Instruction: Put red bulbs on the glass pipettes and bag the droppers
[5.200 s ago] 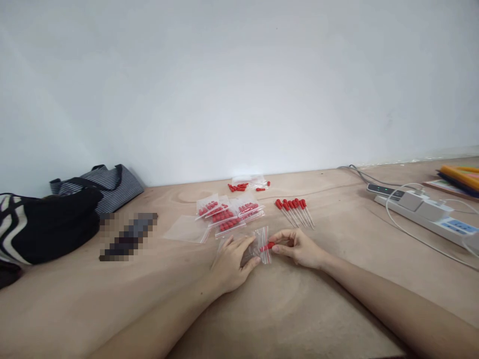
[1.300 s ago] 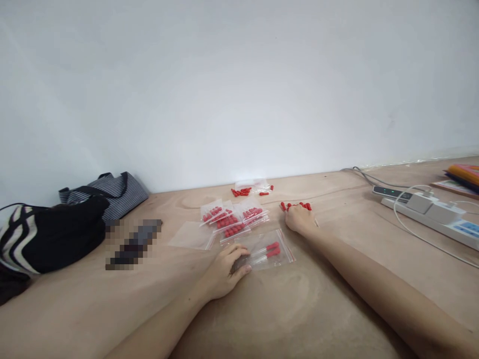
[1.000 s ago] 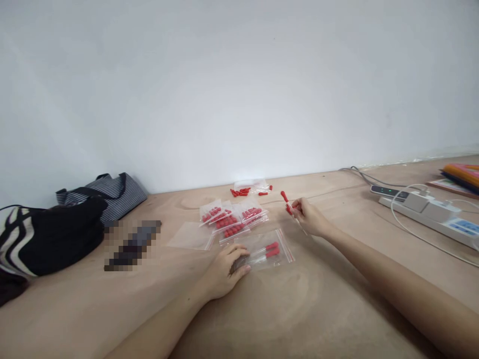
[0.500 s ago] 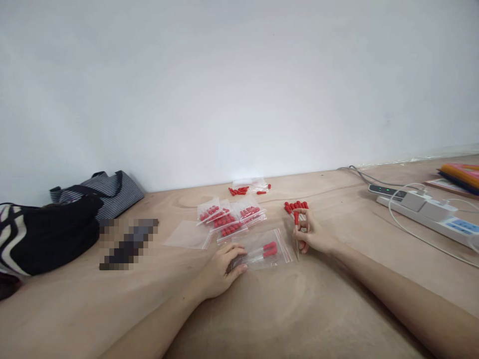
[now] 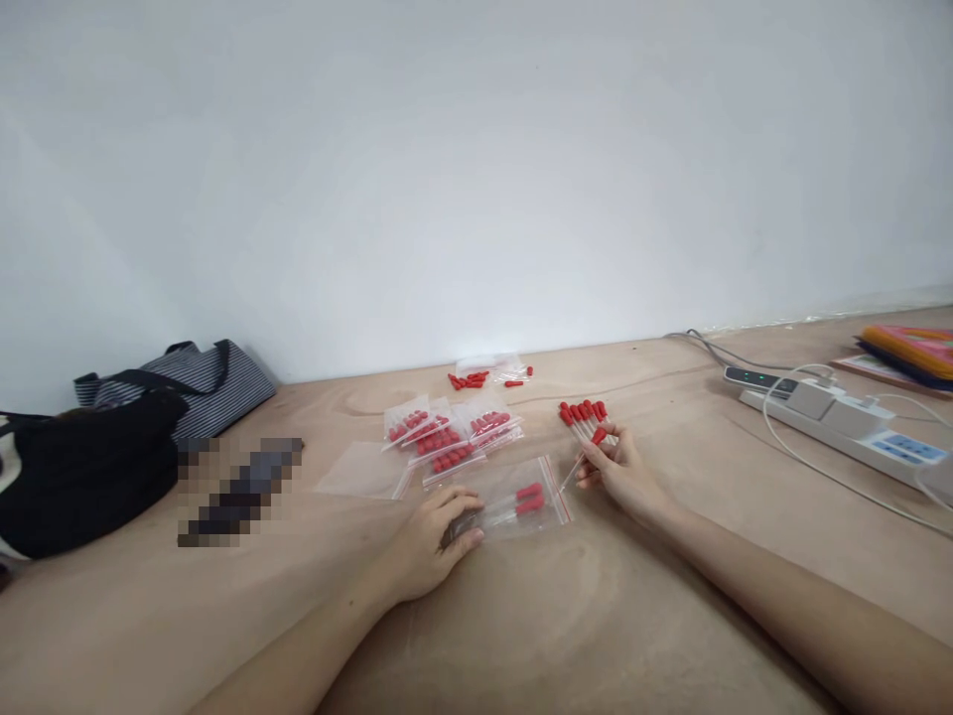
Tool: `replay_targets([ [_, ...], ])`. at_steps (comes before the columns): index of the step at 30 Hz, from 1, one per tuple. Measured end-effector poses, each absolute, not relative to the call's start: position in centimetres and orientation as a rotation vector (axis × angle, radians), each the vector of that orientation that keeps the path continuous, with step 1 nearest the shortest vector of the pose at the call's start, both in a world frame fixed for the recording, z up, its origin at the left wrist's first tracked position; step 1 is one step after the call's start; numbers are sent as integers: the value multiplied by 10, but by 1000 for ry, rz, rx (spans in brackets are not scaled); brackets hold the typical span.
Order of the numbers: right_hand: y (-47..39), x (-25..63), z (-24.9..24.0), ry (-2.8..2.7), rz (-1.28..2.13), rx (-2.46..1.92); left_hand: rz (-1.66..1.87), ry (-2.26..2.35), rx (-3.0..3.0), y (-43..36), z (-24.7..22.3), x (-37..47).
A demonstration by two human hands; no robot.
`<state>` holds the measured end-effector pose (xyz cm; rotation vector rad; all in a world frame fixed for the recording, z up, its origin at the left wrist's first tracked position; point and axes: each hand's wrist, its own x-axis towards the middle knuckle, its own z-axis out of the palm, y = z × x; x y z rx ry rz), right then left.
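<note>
My left hand [image 5: 436,541] lies at the left end of a clear zip-lock bag [image 5: 507,480], its fingers and thumb gripping the bag. Inside that bag lie a few glass droppers with red rubber bulbs [image 5: 530,504]. To the right, my right hand [image 5: 621,475] pinches one dropper [image 5: 599,436] near its red bulb; the thin glass stem slants down left toward the red-striped mouth of the bag. Just beyond these fingers, several loose droppers [image 5: 575,415] lie side by side on the wooden table.
Filled zip-lock bags [image 5: 447,437] overlap behind my left hand, beside a flat plastic bag [image 5: 361,469]. Loose red bulbs [image 5: 469,380] lie near the wall. A power strip [image 5: 826,417] with cables is on the right, and black and striped bags [image 5: 223,382] on the left.
The dropper in my right hand has tipped from upright to slanted, its stem now pointing left toward the bag's mouth. My left hand stays on the bag. The view has shifted slightly.
</note>
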<state>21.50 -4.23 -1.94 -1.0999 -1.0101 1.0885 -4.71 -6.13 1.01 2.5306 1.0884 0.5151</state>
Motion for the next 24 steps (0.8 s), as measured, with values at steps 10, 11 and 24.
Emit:
replay_targets([
  [10,-58,215,-20,-1305,1261,-1208,523,1070,2523,-62,11,-46],
  [11,-58,217,-19,-1378,1275,-1235,529,1065,2521,-62,10,-47],
  [24,-51,217,-12,-1850,1129,-972,535,1081,2536,-62,9,-46],
])
